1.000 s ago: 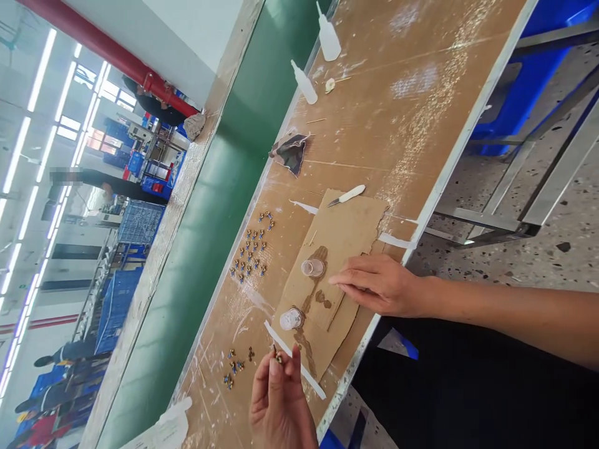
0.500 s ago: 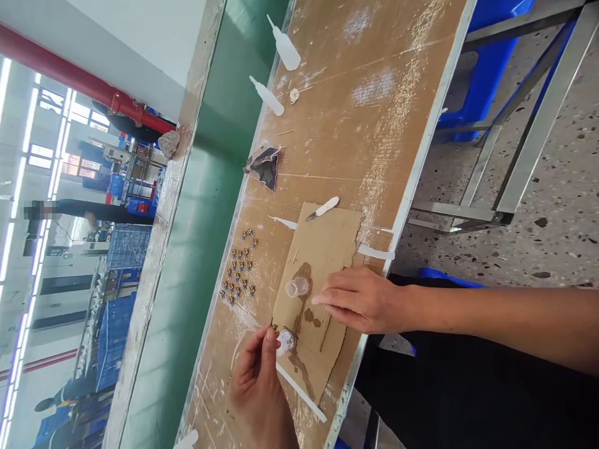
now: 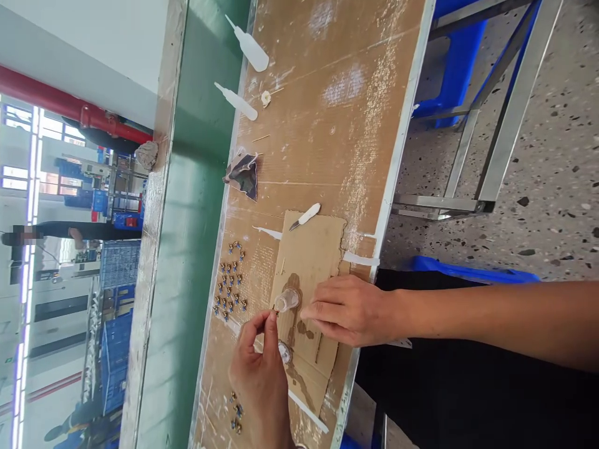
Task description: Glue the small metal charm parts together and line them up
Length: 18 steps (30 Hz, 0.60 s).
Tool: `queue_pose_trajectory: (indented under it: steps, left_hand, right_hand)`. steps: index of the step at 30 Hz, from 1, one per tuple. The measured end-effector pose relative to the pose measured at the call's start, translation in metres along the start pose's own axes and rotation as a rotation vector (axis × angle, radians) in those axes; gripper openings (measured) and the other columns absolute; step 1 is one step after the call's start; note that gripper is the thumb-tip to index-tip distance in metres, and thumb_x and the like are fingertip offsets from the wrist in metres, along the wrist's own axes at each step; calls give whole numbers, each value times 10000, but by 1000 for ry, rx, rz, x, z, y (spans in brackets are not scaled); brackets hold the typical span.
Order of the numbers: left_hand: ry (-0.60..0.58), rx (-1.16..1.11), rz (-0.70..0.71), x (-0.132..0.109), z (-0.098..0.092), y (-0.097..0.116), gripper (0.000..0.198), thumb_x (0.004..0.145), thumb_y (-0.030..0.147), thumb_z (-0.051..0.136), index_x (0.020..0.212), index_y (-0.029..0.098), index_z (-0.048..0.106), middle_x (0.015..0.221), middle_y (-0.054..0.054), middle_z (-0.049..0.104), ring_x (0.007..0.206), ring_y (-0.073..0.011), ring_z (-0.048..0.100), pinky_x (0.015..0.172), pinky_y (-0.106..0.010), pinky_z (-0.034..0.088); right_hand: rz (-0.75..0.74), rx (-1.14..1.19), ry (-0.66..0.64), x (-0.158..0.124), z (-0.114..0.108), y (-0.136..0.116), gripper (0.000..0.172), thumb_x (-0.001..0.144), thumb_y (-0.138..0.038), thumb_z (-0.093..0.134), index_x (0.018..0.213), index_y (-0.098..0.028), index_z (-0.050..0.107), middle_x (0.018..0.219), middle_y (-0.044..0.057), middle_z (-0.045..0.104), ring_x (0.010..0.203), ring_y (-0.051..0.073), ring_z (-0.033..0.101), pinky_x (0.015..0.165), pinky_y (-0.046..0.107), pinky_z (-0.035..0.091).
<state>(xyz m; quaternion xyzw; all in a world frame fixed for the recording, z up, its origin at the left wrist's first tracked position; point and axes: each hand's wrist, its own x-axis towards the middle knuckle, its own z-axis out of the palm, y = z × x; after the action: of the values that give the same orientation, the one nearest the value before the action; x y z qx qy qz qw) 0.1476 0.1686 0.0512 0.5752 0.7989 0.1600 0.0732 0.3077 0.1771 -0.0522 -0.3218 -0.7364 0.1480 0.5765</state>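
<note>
One small piece sits between left-hand fingers.

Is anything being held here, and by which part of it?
The left grip pinches a small piece; which part is pinched is too small to tell. Whether the right grip holds anything is unclear.

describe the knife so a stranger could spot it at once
On the brown workbench, find the cardboard sheet. At its end farthest from the left hand lies the knife. Unlike the nearby white strips, its white handle carries a dark, pointed blade.
</note>
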Motion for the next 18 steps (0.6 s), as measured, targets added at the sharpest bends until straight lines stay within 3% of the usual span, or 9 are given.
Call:
queue_pose_trajectory:
  steps: [6, 18]
  left_hand:
    - [-8, 35, -33, 0, -1, 7, 273, 666, 514, 626, 720, 256, 695, 733, -26, 681, 742, -221, 619, 685, -333, 453]
    - [-15, 56, 59, 2, 1, 8, 260, 683, 498, 610, 703, 253, 695, 662, -14, 653, 663, -200, 600, 684, -329, 458]
  right_hand:
    - [6, -10, -19, 1, -3, -1, 211, 915, -160, 412, 862, -133, 615, 660, 6, 547, 613, 106, 474, 579, 234, 390]
    - [4, -27, -36, -1, -1, 0, 191, 912, -171, 426, 868, -133, 608, 657, -1, 536, 610, 100, 469, 580, 233, 381]
